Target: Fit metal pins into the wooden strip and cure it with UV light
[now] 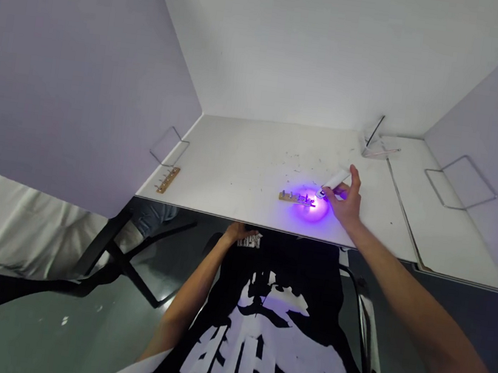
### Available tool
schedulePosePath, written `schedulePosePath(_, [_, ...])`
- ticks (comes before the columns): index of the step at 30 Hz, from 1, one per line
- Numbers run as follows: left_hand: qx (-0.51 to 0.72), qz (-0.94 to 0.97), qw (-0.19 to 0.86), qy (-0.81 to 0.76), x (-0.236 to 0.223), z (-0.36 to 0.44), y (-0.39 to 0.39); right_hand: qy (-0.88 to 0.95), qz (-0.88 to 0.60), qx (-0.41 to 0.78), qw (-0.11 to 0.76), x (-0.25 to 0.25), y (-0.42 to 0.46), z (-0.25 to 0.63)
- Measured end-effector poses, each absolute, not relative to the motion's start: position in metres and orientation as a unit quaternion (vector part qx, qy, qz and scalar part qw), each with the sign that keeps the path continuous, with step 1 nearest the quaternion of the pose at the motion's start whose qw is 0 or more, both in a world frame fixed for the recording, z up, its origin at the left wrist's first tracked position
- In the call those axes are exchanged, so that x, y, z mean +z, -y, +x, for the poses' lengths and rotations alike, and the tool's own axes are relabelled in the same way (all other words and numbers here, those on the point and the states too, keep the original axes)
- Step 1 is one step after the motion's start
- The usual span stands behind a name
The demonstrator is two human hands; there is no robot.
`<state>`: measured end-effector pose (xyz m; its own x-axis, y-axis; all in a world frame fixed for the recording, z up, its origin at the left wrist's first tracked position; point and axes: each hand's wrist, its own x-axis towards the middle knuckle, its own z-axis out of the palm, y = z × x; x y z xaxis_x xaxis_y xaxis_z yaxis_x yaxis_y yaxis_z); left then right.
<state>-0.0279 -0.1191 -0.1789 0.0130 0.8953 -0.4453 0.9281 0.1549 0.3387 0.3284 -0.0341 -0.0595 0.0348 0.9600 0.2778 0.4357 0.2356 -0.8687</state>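
Right hand (346, 203) is closed around a small white torch (335, 180), fingers and thumb clamped on its body, the barrel slanting up toward 1 o'clock and its tip pointing down toward 8 o'clock. Violet light (311, 209) spreads in a bright pool on the white surface (252, 162) just under the tip. At 9 o'clock from that hand, touching the glow, lies a narrow wooden strip (297, 198) with several small upright parts along it; what they are is too small to tell. The strip sits near the front edge of the surface, roughly in the middle of its width.

Left hand (237, 233) is down below the front edge, at 7 o'clock from the strip, fingers curled in against the black printed shirt (272, 324); whether it grips the cloth or only rests there cannot be told.

Small dark specks (301, 160) are scattered on the surface at 12 o'clock from the strip. A second wooden strip (168, 179) lies well apart at 9 o'clock, by the left corner, just below a wire bracket (169, 146) against the left partition. At 1 o'clock from the right hand a clear holder (374, 145) with a dark rod stands near the back wall. Another wire bracket (461, 181) rests at 3 o'clock on the neighbouring section.
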Motion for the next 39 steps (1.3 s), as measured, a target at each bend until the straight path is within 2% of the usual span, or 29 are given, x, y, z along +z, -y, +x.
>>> schedulePosePath(8, [-0.091, 0.619, 0.244, -0.741, -0.179, -0.015, 0.127, 0.638, -0.522, 0.294, 0.484, -0.076, 0.021, 0.330])
schedulePosePath(39, [-0.090, 0.646, 0.203, -0.731, -0.189, -0.021, 0.130, 0.639, -0.493, 0.339, 0.483, -0.107, 0.008, 0.334])
